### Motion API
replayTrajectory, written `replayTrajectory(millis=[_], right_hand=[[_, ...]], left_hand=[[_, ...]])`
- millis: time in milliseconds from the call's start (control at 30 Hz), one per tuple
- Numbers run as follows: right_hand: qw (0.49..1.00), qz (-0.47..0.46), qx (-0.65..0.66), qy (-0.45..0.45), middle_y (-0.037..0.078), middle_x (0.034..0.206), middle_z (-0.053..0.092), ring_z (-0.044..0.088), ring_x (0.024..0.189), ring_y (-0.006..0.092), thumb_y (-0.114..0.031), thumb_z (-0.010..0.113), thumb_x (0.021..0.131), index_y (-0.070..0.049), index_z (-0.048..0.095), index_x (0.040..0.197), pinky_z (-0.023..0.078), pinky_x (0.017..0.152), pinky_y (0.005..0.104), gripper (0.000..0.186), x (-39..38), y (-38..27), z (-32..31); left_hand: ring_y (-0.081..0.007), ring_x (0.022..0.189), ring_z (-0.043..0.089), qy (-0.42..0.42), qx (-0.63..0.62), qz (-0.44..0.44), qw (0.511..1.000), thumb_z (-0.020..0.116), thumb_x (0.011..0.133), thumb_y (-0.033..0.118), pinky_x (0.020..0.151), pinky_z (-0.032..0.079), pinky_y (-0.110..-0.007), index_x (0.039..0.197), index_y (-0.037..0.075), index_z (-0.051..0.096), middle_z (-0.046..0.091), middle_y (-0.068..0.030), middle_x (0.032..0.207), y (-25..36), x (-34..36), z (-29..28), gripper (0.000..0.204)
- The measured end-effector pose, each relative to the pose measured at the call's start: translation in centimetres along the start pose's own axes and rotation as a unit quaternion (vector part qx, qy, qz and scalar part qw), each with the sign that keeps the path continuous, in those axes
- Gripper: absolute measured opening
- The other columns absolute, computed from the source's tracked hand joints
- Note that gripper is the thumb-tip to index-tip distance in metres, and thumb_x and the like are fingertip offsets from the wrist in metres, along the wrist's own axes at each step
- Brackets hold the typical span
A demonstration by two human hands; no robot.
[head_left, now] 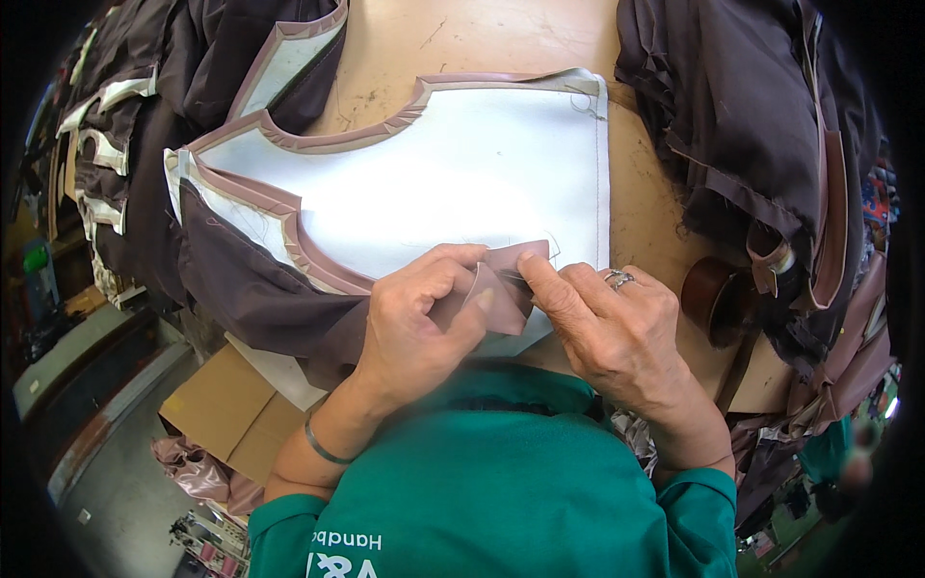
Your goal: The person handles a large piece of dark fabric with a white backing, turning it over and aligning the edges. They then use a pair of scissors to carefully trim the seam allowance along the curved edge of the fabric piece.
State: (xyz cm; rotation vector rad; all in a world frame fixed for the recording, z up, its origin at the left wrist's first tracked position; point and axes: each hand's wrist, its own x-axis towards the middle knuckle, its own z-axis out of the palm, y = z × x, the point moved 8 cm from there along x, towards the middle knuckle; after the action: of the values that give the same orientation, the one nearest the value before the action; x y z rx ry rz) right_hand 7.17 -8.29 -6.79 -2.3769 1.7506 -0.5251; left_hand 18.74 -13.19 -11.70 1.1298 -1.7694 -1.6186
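My left hand (414, 318) is closed on the left part of a folded mauve-brown leather-like piece (503, 313), thumb on its lower flap. At the piece's upper right edge, my right hand (617, 313) pinches it with thumb and forefinger; a ring is on one finger. Something thin and dark shows in the fold between the hands, too small to make out. Beneath both hands lies a large white panel (453, 164) with a mauve folded border along its curved edges. Dark brown lining cloth (260, 260) is joined to it and runs under my left wrist.
Piled dark lining pieces (752, 125) with mauve strips cover the table's right side. More dark cloth with white-edged parts (106, 193) hangs at the left. A brown roll (713, 301) stands beside my right hand. Cardboard (226, 405) sits below the table's left edge.
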Motion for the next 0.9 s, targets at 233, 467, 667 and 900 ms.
replayTrajectory(millis=[233,467,667,900], right_hand=[[1.000,-0.015,-0.018,-0.006,0.001,0.061,0.041,0.037,0.039,0.0093,-0.014,0.056,0.068,-0.003,0.058,0.103,0.032,0.040,0.0230,0.037,-0.1,-0.4,0.1],[1.000,-0.013,-0.018,0.006,0.000,0.061,0.041,0.039,0.040,0.0095,-0.013,0.057,0.068,-0.003,0.057,0.103,0.033,0.040,0.0241,0.036,-0.2,-0.3,0.4],[0.933,0.148,0.322,0.054,0.006,0.073,0.054,0.054,0.059,0.0138,-0.007,0.066,0.067,-0.002,0.051,0.110,0.043,0.052,0.0265,0.045,0.8,3.4,1.1],[0.780,0.297,0.550,0.000,0.006,0.078,0.057,0.053,0.072,0.0073,-0.001,0.061,0.074,-0.001,0.046,0.112,0.043,0.063,0.0214,0.041,1.0,3.2,3.8]], left_hand=[[-0.0242,0.082,0.061,0.001,0.022,0.018,1.000,0.061,0.072,0.002,0.070,0.047,-0.029,0.071,-0.004,0.055,0.061,-0.0193,0.094,0.2,0.0,0.2,0.008],[-0.0246,0.078,0.061,0.001,0.027,0.023,0.999,0.061,0.072,0.003,0.067,0.047,-0.029,0.070,-0.004,0.053,0.060,-0.0185,0.092,0.3,-0.1,0.2,0.011],[-0.0272,0.075,0.060,-0.011,0.047,0.080,0.996,0.061,0.070,0.003,0.066,0.047,-0.029,0.070,-0.002,0.052,0.060,-0.0172,0.092,1.4,-0.4,0.3,0.010],[-0.0291,0.085,0.058,-0.034,0.151,0.088,0.984,0.061,0.069,0.005,0.091,0.035,-0.048,0.066,0.001,0.049,0.060,-0.0142,0.098,2.5,-0.8,-0.1,0.012]])
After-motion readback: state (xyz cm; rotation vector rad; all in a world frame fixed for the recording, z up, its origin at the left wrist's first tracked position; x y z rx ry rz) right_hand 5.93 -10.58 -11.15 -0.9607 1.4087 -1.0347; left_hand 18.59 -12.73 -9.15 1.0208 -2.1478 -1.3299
